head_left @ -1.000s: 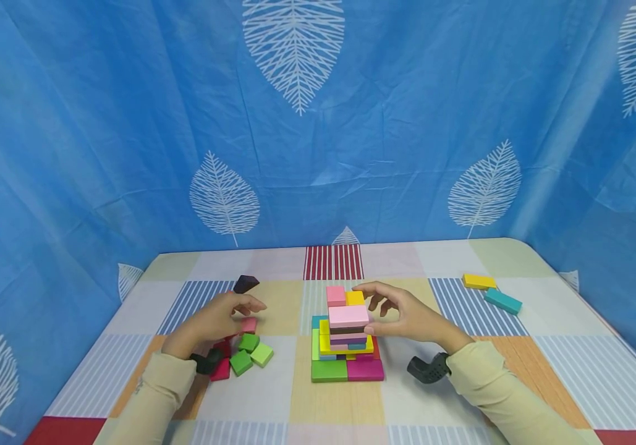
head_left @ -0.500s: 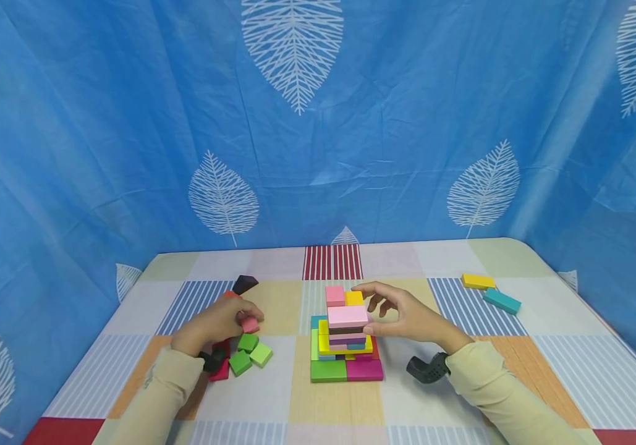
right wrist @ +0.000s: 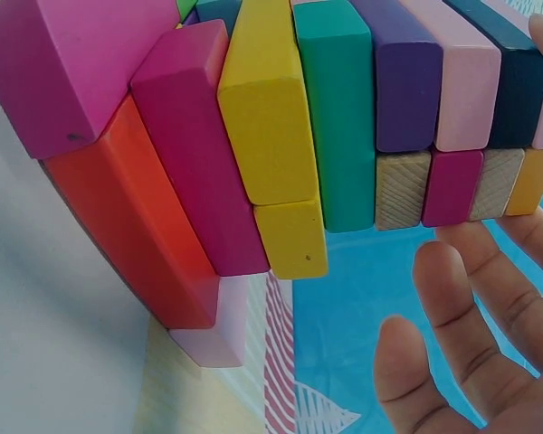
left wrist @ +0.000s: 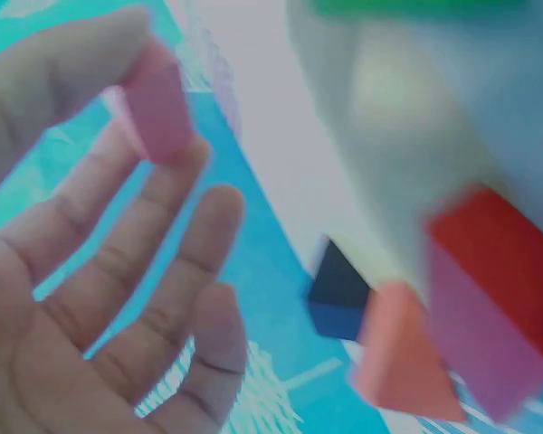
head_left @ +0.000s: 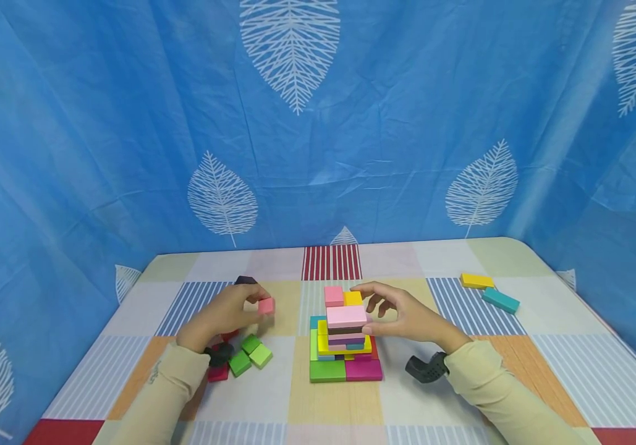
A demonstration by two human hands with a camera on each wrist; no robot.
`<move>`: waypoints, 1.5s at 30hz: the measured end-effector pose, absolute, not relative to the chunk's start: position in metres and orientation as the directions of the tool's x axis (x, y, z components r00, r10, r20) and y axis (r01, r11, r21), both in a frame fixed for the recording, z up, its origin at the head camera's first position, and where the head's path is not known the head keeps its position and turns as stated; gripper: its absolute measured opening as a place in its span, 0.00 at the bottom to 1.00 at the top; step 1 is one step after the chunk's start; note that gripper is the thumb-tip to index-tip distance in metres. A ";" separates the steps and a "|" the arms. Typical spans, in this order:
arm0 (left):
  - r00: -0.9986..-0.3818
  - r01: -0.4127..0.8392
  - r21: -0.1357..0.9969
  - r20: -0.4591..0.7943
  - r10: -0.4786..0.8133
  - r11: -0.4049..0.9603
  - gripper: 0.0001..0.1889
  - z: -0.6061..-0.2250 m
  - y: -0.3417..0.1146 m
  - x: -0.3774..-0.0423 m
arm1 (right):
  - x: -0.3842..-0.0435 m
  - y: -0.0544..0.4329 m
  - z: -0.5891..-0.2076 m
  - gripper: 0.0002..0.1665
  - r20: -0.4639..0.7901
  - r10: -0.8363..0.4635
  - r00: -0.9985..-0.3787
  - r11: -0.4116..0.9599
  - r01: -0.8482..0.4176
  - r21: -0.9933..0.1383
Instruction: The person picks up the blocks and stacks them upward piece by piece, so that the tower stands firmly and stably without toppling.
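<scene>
Between thumb and fingertips, my left hand (head_left: 225, 314) pinches a small pink block (head_left: 266, 306), raised above the table. The left wrist view shows the same block at the fingertips, with the other fingers loosely bent. A stepped tower of coloured wooden blocks (head_left: 347, 316) stands in the middle, topped with light pink, pink and yellow pieces. My right hand (head_left: 409, 316) holds the tower's top from the right, thumb at the front and index finger at the back. In the right wrist view, fingers reach the ends of the upper layers, partly cut off by the frame.
Green blocks (head_left: 241, 363) and red blocks (head_left: 218, 373) lie near my left wrist, with a black block (head_left: 246, 280) behind that hand. At the back right lie a yellow block (head_left: 476, 281) and a teal block (head_left: 500, 300). A blue curtain (head_left: 384, 123) hangs behind the table.
My left hand has picked up the pink block from beside the green blocks and carried it up and to the right. The right hand has stayed at the tower.
</scene>
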State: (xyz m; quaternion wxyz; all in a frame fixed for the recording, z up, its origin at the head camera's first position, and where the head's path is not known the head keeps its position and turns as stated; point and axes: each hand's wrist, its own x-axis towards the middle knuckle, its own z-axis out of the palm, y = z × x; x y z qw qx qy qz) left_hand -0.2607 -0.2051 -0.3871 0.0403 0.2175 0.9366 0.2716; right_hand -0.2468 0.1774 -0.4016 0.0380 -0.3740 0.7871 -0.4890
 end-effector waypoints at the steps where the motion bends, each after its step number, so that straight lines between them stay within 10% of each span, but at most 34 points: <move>1: -0.897 0.403 0.528 0.065 0.438 0.747 0.15 -0.385 -0.202 -0.261 | -0.247 0.177 -0.401 0.37 0.306 -0.626 -0.718 0.243 -0.551 -0.798; 15: -0.766 0.633 0.608 0.400 0.504 0.480 0.21 -0.344 -0.138 -0.258 | -0.248 0.178 -0.403 0.37 0.296 -0.619 -0.728 0.249 -0.539 -0.805; 30: -0.685 0.678 0.604 0.314 0.658 0.418 0.16 -0.341 -0.083 -0.258 | -0.249 0.177 -0.402 0.34 0.317 -0.634 -0.706 0.217 -0.555 -0.803; 45: -0.763 0.592 0.605 0.207 0.612 0.533 0.28 -0.347 -0.091 -0.254 | -0.250 0.177 -0.402 0.37 0.304 -0.624 -0.720 0.233 -0.543 -0.807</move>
